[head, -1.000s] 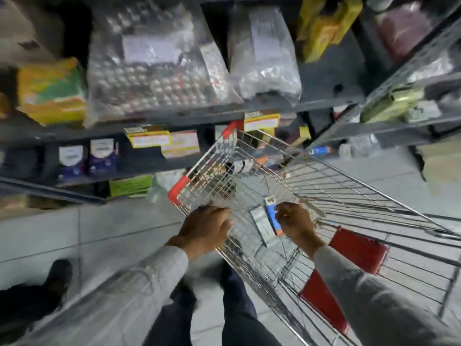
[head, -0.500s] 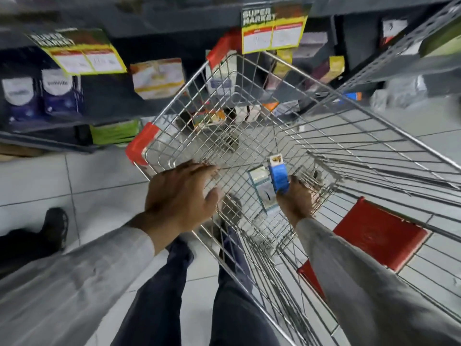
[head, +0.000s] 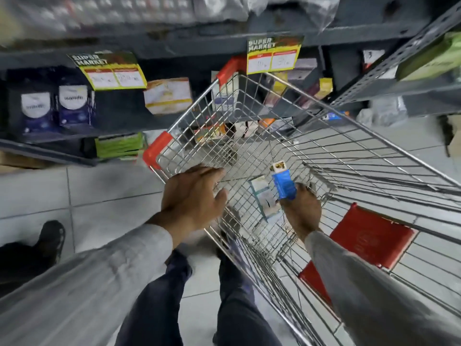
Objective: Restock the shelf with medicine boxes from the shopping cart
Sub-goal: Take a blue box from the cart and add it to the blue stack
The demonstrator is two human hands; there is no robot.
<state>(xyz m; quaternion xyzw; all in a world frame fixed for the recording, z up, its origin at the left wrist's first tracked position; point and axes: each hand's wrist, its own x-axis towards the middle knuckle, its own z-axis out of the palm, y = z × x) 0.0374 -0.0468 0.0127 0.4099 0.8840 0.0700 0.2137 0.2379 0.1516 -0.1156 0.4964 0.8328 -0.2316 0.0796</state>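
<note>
A wire shopping cart (head: 354, 156) with red corner guards stands against the grey shelf (head: 199, 46). My right hand (head: 300, 211) is inside the cart, shut on a blue medicine box (head: 283, 184) with a white top, held upright. A pale white-and-teal box (head: 263, 196) lies on the cart's wire floor just left of it. My left hand (head: 193, 198) rests flat on the cart's near left rim, fingers spread and holding nothing. More boxes lie at the cart's far end, blurred.
Dark blue packets (head: 56, 106) and a white-and-yellow box (head: 168, 96) sit on the lower shelf. Yellow price tags (head: 273, 54) hang from the shelf edge. A red flap (head: 369, 238) hangs on the cart's side. A dark shoe (head: 51, 237) is on the tiled floor at left.
My right hand has lifted the blue box off the cart floor and stood it upright. My left hand has opened flat on the rim. The view dipped, then rose slightly.
</note>
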